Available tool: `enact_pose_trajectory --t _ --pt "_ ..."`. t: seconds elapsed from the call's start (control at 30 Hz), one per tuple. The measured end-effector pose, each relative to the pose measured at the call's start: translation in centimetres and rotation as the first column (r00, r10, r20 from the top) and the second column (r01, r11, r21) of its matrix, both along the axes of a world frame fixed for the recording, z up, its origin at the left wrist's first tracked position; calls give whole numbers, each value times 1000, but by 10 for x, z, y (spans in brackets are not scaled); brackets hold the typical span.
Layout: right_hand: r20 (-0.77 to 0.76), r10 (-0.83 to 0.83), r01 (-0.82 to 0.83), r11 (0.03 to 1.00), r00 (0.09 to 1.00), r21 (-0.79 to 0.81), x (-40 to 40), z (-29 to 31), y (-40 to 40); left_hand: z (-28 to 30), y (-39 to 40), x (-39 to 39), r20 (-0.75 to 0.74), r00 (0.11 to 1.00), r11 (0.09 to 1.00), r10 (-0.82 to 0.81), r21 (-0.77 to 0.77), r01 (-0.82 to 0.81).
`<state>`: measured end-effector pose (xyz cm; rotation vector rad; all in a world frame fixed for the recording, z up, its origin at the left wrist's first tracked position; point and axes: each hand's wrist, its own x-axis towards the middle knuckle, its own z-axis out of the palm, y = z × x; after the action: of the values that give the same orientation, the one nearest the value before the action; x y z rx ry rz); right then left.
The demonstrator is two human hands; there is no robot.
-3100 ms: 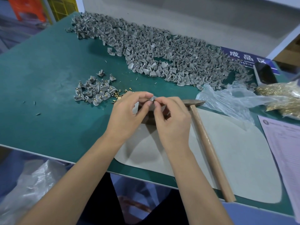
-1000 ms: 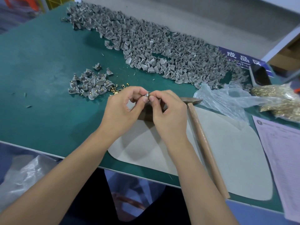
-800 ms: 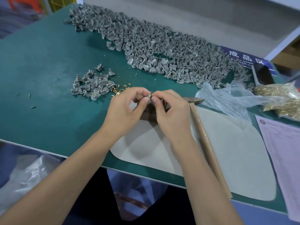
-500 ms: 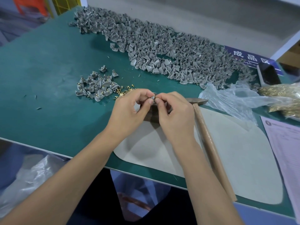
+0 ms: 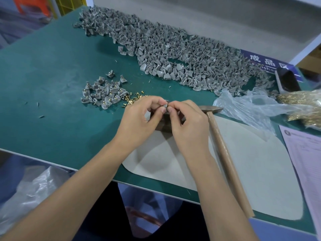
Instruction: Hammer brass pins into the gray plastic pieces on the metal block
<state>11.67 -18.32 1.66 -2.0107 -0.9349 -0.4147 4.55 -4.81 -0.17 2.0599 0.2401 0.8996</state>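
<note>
While both hands meet at the centre of the frame, the left hand [image 5: 139, 119] and right hand [image 5: 187, 122] each pinch one small gray plastic piece [image 5: 165, 107] between thumb and forefinger tips, the other fingers curled under; whether a brass pin is already seated in it cannot be told, too small and covered. The piece sits just above the metal block [image 5: 163, 126], which is mostly hidden under the fingers. The hammer [image 5: 224, 153] lies untouched just right of the right hand, head near the block, handle running to the lower right over the pale mat [image 5: 260, 171]. Loose brass pins [image 5: 132, 100] lie left of centre beside a small heap of pinned pieces [image 5: 102, 94]; the big pile of gray pieces [image 5: 173, 53] spans the upper frame, a bag of pins [image 5: 304, 105] at the right edge. Judged step: fitting pin to hole before hammering. To do it well, the pin should stand straight in the hole, the piece should go flat on the block, the left hand should steady it low with fingertips clear, and the first taps should be light so the pin does not bend or skid.
</note>
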Motion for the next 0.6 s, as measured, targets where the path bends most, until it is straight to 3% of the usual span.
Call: enact_pose_trajectory --t 0.27,0.33,0.4,0.47,0.53,0.6 --pt "43 13 -16 998 999 57 -4 7 -10 2 -1 2 0 1000 997 2 -75 -2" --pt "2 -116 116 993 993 26 1 12 -27 2 0 1 -17 1000 996 -12 -83 11" --pt "-51 -376 362 916 925 -174 7 14 -49 1 1 1 -45 998 999 -37 -15 36" --pt "-49 -580 499 738 813 -453 10 11 -72 0 2 3 -103 994 997 -44 52 50" --pt "-85 -647 479 640 758 -601 9 10 -86 0 1 4 -164 985 997 -55 37 62" --pt "-142 -639 431 649 756 -626 10 9 -92 1 0 4 -174 983 997 -62 24 67"
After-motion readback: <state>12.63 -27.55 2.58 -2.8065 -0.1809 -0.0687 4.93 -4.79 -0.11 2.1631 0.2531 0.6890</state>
